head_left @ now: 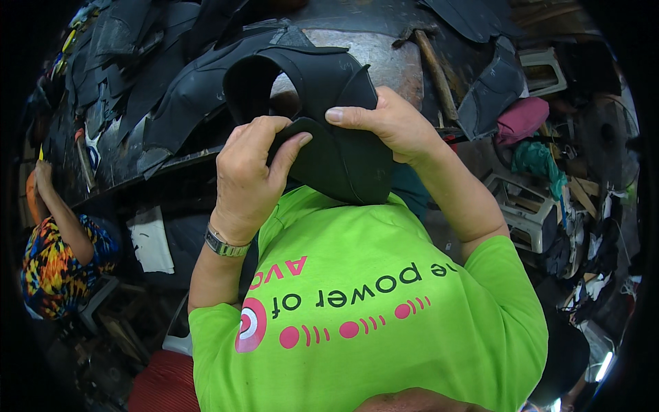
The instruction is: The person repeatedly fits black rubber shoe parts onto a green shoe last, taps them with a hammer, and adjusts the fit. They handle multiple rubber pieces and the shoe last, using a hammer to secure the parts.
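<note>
A black seamed piece (360, 161), curved w/ a looped opening, is held up b/w both hands, in front of the green shirt (384, 275) & by the near edge of the table (347, 15). Its edge is pinched b/w thumb & index finger of the L hand (250, 158), the other fingers being curled in; a metal-banded watch (225, 246) is worn on that wrist. The piece is also gripped by the R hand (401, 127), w/ the thumb pressed on its face; the other fingers are mostly hidden, so their exact hold can't be told.

Just beyond the hands, a grey slab (395, 62) is seen on the table. A hammer (434, 72) w/ wooden handle is laid beyond the R hand, w/ a black panel (491, 89) beside it. To the L of & beyond the L hand, more black pieces (182, 96) are spread in overlapping layers. Farther L, a co-worker (65, 268) in a multicoloured top is seen, one arm extended toward the table. Well R of the R hand, a pink cloth (523, 120), green bag (539, 163) & pale plastic stool (535, 223) are seen.
</note>
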`<move>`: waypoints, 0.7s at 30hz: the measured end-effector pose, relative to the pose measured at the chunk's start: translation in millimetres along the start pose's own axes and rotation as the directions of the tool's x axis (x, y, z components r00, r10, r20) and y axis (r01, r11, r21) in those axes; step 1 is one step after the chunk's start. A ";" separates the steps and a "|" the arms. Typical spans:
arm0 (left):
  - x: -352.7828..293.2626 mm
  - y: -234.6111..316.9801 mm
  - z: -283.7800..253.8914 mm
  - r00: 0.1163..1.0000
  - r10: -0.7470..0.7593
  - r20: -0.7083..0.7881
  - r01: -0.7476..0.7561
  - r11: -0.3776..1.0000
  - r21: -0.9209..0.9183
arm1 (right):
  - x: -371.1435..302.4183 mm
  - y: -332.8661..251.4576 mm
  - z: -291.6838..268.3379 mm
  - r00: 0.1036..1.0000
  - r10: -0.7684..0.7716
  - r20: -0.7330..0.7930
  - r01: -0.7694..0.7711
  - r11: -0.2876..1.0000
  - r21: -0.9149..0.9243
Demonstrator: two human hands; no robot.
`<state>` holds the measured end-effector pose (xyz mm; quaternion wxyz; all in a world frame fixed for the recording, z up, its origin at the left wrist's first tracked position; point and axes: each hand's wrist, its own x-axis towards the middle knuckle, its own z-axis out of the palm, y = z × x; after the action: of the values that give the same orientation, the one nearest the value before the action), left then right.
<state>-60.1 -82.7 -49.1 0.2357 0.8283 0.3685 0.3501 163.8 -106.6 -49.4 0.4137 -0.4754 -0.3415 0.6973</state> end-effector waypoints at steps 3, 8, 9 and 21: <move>3.1 1.3 -4.0 0.998 -0.045 0.045 0.047 0.998 -0.043 | -0.8 -0.2 -0.4 1.000 -0.005 0.018 0.004 0.999 0.032; 7.0 -1.0 -4.3 0.996 -0.054 0.076 0.061 0.993 -0.100 | -1.5 0.7 -0.7 1.000 0.017 0.015 -0.018 0.999 0.030; 7.1 -1.7 -4.2 0.995 -0.061 0.083 0.070 0.991 -0.111 | -1.7 0.8 -0.5 1.000 0.004 0.030 -0.006 0.999 0.046; 4.8 3.5 -4.3 0.986 -0.163 0.044 0.169 0.958 -0.231 | -2.4 0.6 3.3 0.995 -0.099 -0.017 0.096 0.983 -0.160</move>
<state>-59.5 -80.6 -42.2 0.3647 0.7652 0.3898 0.3598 161.1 -109.3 -48.0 0.4124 -0.4980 -0.4137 0.6409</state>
